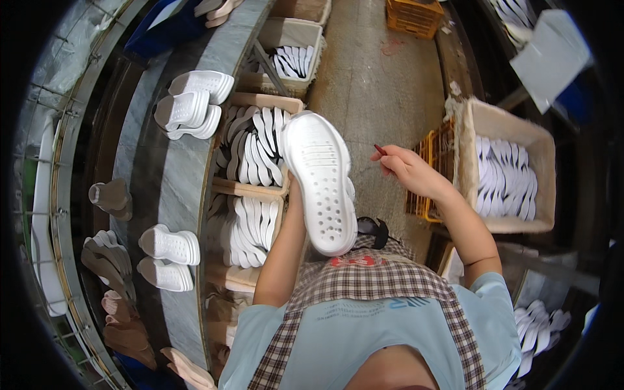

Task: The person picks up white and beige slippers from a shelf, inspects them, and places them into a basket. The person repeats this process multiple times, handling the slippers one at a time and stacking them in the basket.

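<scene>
A white shoe sole (318,185), dotted with holes and ridged near its far end, is held up in front of me with its hollow side facing up. My left forearm (286,253) reaches up behind it, and the sole hides the fingers that support it. To its right, apart from the sole, my right hand (406,170) is closed around a thin red pen-like tool (379,149), its tip pointing toward the sole. Most of that tool is covered by my fingers.
Stacked white soles (170,244) stand on a grey marble-look ledge (185,169) at left. Below it, cloth-lined bins (252,190) contain white and grey soles. At right is another lined bin (512,224) of white pieces beside a yellow crate (422,207). An orange crate (416,18) sits far ahead.
</scene>
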The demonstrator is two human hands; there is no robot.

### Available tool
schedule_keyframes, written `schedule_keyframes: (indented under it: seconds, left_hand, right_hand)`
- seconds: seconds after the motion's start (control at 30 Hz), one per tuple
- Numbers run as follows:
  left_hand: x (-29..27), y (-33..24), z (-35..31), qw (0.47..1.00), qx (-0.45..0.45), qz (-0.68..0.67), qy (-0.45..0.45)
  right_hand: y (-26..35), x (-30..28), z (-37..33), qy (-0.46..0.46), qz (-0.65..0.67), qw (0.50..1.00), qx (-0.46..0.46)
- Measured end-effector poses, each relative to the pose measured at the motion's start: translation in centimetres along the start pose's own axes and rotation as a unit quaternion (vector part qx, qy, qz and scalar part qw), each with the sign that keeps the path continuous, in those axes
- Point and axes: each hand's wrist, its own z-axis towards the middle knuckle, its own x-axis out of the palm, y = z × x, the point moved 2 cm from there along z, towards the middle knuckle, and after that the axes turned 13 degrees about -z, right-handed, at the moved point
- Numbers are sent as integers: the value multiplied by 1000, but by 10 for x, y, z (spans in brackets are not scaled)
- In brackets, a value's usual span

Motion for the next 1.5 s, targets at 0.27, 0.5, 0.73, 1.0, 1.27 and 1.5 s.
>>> schedule_keyframes:
  seconds: [0.27,0.5,0.73,1.0,1.27,1.5]
  left_hand:
    - [-3,-57,123,953,214,183,-110]
    - [11,-93,184,933,263,205,-132]
    - [28,-121,231,911,313,218,-155]
    - [50,-146,309,866,401,228,-193]
    - [75,-155,383,810,487,231,-231]
    - [82,-157,416,782,521,233,-251]
  right_hand:
    - [68,-34,176,49,-515,854,-59]
    - [68,-52,279,121,-592,796,-31]
    - [63,-115,299,38,-409,912,1]
    - [56,-160,390,-71,-528,806,-257]
    - [83,-189,482,-23,-646,671,-363]
    - [79,-232,516,8,-666,639,-385]
